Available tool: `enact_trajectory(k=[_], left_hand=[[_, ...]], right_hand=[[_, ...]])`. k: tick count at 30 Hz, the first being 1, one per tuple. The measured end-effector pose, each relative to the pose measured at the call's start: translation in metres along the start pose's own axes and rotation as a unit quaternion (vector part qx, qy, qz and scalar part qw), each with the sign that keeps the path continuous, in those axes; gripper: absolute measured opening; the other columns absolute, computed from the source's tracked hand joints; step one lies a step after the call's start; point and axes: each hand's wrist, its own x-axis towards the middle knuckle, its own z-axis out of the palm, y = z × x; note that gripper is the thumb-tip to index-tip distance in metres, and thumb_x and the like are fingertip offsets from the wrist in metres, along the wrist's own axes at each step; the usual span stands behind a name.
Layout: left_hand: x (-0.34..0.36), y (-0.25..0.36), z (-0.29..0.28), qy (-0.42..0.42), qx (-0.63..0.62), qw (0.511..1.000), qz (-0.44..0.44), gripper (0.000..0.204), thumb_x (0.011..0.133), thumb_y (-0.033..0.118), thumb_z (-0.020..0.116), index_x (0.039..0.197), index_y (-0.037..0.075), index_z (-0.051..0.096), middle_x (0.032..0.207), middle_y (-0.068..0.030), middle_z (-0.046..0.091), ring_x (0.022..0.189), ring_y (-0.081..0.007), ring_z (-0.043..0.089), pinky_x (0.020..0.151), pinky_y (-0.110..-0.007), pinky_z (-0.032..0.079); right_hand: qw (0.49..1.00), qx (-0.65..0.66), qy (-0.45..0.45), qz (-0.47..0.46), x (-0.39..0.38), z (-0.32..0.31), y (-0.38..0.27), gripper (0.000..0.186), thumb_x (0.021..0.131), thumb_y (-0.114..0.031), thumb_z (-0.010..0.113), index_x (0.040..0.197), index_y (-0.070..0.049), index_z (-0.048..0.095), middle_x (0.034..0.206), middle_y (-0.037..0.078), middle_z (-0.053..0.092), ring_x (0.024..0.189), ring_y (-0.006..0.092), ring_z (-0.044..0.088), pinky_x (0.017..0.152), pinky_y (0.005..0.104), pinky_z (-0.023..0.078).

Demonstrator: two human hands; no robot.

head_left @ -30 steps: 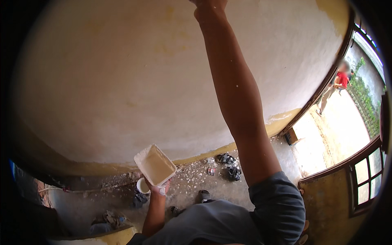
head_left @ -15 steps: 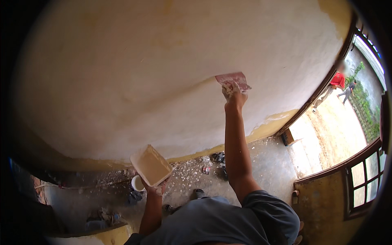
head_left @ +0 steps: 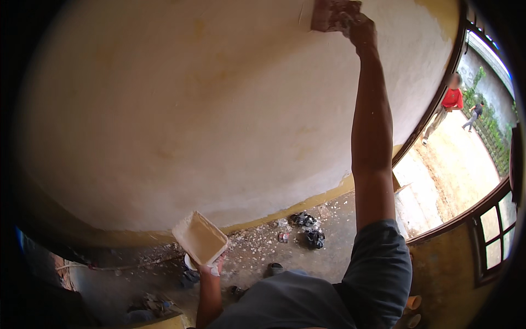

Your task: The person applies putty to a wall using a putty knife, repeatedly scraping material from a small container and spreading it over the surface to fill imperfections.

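Note:
My right hand [head_left: 361,30] is raised high and grips a flat trowel [head_left: 331,13] pressed against the pale plastered wall [head_left: 192,109] near the top of the view. My left hand [head_left: 211,268] is low, near my body, and holds a square board [head_left: 200,238] covered with light plaster, tilted slightly toward the wall. My right arm stretches straight up the middle right of the picture.
A yellow band [head_left: 307,200] runs along the wall's base. Rubble and dark bags [head_left: 309,230] lie on the concrete floor below. An open doorway [head_left: 438,164] at right shows two people outside, one in a red top [head_left: 452,98]. A window frame [head_left: 496,236] is at far right.
My right hand has swept the trowel up the wall from mid height to the top. The left hand and board have stayed about where they were.

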Motion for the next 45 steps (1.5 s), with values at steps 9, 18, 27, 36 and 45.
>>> enact_trajectory(k=[9, 18, 27, 36, 45], left_hand=[[-0.002, -0.007, -0.004, -0.046, 0.006, 0.999, 0.004, 0.065, 0.087, 0.058, 0.054, 0.134, 0.014, 0.048, 0.127, -0.014, 0.058, 0.109, -0.0404, 0.06, 0.083, -0.057, 0.055], [-0.001, -0.008, -0.006, -0.066, 0.013, 0.998, -0.017, 0.064, 0.088, 0.056, 0.054, 0.134, 0.014, 0.048, 0.128, -0.012, 0.058, 0.112, -0.0376, 0.059, 0.085, -0.056, 0.055], [0.001, -0.005, -0.008, -0.027, -0.005, 1.0, -0.008, 0.063, 0.088, 0.057, 0.055, 0.134, 0.014, 0.048, 0.127, -0.0111, 0.058, 0.111, -0.0369, 0.06, 0.083, -0.056, 0.055], [-0.004, 0.004, -0.012, -0.018, 0.0, 1.0, 0.01, 0.063, 0.088, 0.057, 0.055, 0.134, 0.015, 0.048, 0.127, -0.0103, 0.059, 0.111, -0.0361, 0.06, 0.082, -0.056, 0.055], [0.001, -0.01, -0.01, -0.018, -0.014, 1.0, -0.005, 0.063, 0.087, 0.058, 0.055, 0.134, 0.015, 0.048, 0.127, -0.0095, 0.059, 0.11, -0.0354, 0.061, 0.081, -0.056, 0.056]], right_hand=[[0.882, -0.169, 0.372, -0.235, 0.013, -0.053, -0.006, 0.023, 0.084, -0.031, 0.064, 0.098, -0.015, 0.072, 0.095, 0.015, 0.071, 0.088, 0.0345, 0.067, 0.085, 0.0444, 0.051], [0.852, -0.384, 0.088, -0.346, -0.066, 0.063, -0.028, 0.033, 0.086, -0.011, 0.056, 0.116, -0.021, 0.064, 0.097, 0.011, 0.067, 0.085, 0.0307, 0.067, 0.071, 0.0387, 0.057], [0.957, -0.156, -0.056, -0.238, -0.159, 0.015, -0.038, 0.033, 0.084, -0.003, 0.055, 0.117, -0.008, 0.056, 0.097, 0.022, 0.066, 0.085, 0.0363, 0.066, 0.073, 0.0422, 0.057], [0.886, -0.244, -0.074, -0.387, -0.185, 0.074, -0.028, 0.027, 0.084, -0.01, 0.054, 0.108, -0.008, 0.066, 0.088, 0.017, 0.069, 0.082, 0.0352, 0.068, 0.075, 0.0431, 0.057], [0.956, -0.251, 0.099, -0.117, -0.057, 0.037, -0.043, 0.023, 0.082, -0.025, 0.05, 0.086, -0.007, 0.063, 0.089, 0.012, 0.071, 0.079, 0.0314, 0.068, 0.078, 0.048, 0.052]])
